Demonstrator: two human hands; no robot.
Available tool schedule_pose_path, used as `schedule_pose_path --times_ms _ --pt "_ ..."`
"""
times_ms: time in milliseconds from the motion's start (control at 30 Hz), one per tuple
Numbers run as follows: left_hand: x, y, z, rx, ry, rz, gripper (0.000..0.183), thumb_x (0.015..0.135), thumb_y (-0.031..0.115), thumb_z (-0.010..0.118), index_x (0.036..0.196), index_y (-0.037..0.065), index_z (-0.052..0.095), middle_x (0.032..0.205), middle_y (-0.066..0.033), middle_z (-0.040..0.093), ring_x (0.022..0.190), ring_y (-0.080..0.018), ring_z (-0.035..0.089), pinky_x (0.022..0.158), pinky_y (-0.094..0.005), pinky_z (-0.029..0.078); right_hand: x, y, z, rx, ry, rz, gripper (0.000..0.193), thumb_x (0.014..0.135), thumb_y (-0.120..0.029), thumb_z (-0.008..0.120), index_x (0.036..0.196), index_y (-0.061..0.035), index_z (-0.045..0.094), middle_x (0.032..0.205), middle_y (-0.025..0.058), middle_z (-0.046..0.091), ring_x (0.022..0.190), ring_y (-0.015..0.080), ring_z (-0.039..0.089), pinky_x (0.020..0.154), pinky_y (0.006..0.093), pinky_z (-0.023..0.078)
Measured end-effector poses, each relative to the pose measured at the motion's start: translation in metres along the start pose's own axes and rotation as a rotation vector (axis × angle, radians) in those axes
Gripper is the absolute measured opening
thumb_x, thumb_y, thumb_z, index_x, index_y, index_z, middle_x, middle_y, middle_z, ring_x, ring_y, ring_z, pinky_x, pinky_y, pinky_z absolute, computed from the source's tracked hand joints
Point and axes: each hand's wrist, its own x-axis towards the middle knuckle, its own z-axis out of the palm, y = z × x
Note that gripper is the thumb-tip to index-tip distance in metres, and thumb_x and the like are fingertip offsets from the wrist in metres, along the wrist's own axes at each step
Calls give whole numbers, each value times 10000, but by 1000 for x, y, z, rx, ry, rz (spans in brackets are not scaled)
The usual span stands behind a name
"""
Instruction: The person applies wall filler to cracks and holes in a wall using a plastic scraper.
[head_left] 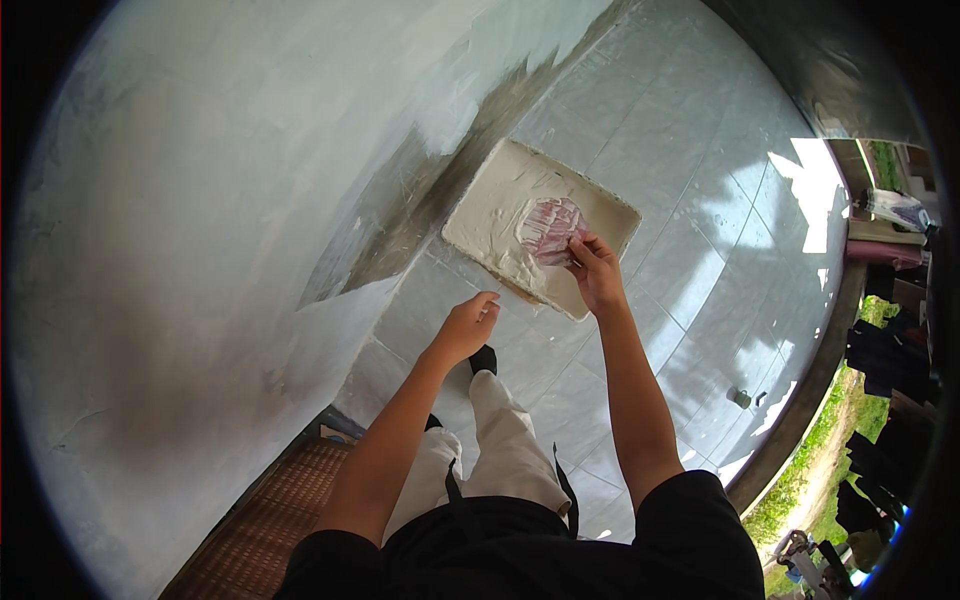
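Sponge (551,229) under right-hand fingertips (579,243), in tray (480,215).

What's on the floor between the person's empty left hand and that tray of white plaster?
Nothing: in the head view, only bare pale floor tile separates the left hand from the tray. The right hand presses a pinkish pad into the plaster.

1. Pale tiled floor (690,330), glossy, with sun patches at the right.
2. Rectangular tray (480,235) of whitish paste lies flat on the tiles, close to the wall's foot.
3. Small round object (741,398) sits on the tiles near the right edge, well apart from the tray.
4. Brown woven mat (285,510) at lower left.
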Motion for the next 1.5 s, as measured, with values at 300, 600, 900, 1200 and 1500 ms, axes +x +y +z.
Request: schedule_pose_path --times_ms 300,600,900,1200,1500 --pt "-101 90 -96 -35 240 293 346 1019 157 500 1340 32 530 1223 -134 673 1130 -223 634 962 -381 484 -22 -96 156 55 -357 -149 115 931 8 647 1004 -80 633 992 25 682 896 115 648 808 281 536" --pt "-261 163 -172 116 533 629 315 1018 128 509 1315 35 553 1226 -118 664 1142 -225 630 979 -381 487 -136 -173 365 46 -822 -414 127 921 20 650 986 -73 593 925 7 649 834 91 635 725 239 543" --pt "-473 171 -218 431 1059 830 265 960 32 546 1208 60 635 1173 -108 673 1090 -265 641 946 -366 496 -314 -184 531 47 -1167 -769 103 940 -18 649 975 -52 558 928 22 644 801 69 599 759 255 531" --pt "-681 123 -283 740 1881 886 293 878 -30 552 1136 64 656 1157 -95 660 1123 -269 581 983 -373 455 -507 -136 667 -13 -1206 -1571 76 925 -33 645 941 8 583 866 72 617 745 127 607 646 294 520" --pt "-775 62 -326 995 2231 537 568 842 65 627 1383 53 455 1478 -173 411 1393 -378 342 1137 -491 273 -621 -81 770 5 -904 -2621 178 734 14 703 852 -69 598 849 44 564 771 210 576 619 322 514"
